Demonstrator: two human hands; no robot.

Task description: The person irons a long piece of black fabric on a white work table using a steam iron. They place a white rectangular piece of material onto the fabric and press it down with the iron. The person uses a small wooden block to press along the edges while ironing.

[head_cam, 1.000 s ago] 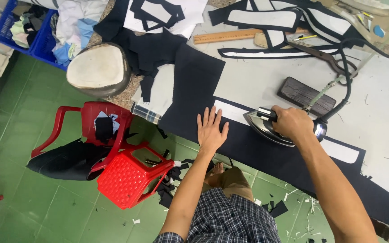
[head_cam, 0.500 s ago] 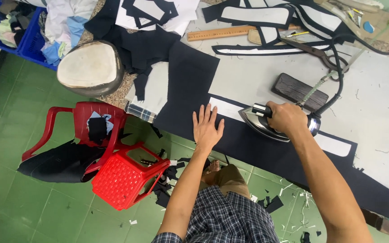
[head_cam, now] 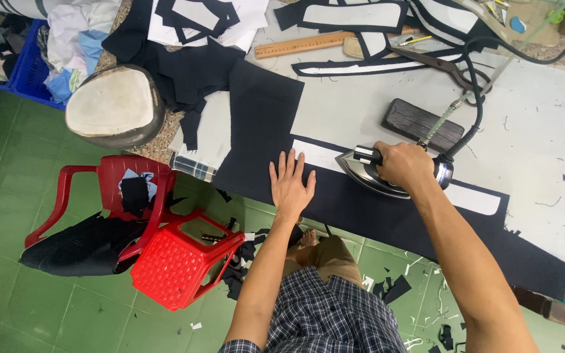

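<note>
Near edge of the worktable (head_cam: 544,150): a long strip of dark navy cloth (head_cam: 387,219) lies flat along it, running from lower right up toward the left. Matte, smooth, with no folds where the hands work. A narrow white strip (head_cam: 472,198) lies along its far edge, showing on either side of the iron.

Left hand (head_cam: 290,185): palm down on the dark cloth, fingers straight and slightly spread, pinning the cloth just left of the iron.

Right hand (head_cam: 403,166): fingers curled tight around the handle of the iron (head_cam: 387,174). Iron has a shiny metal body, pointed nose aimed left toward the left hand, sole resting on the cloth over the white strip. A black cord (head_cam: 475,111) and a pale hose rise from its rear.

Just behind the iron: a dark wooden block (head_cam: 421,124) on the pale table cover. A second dark panel (head_cam: 261,121) lies left of it.

Farther back: wooden ruler (head_cam: 308,44), large scissors (head_cam: 436,63), cut pieces with white centres and dark borders.

On the green floor at left: red plastic stool (head_cam: 178,261), red chair (head_cam: 109,189), dark scraps.
</note>
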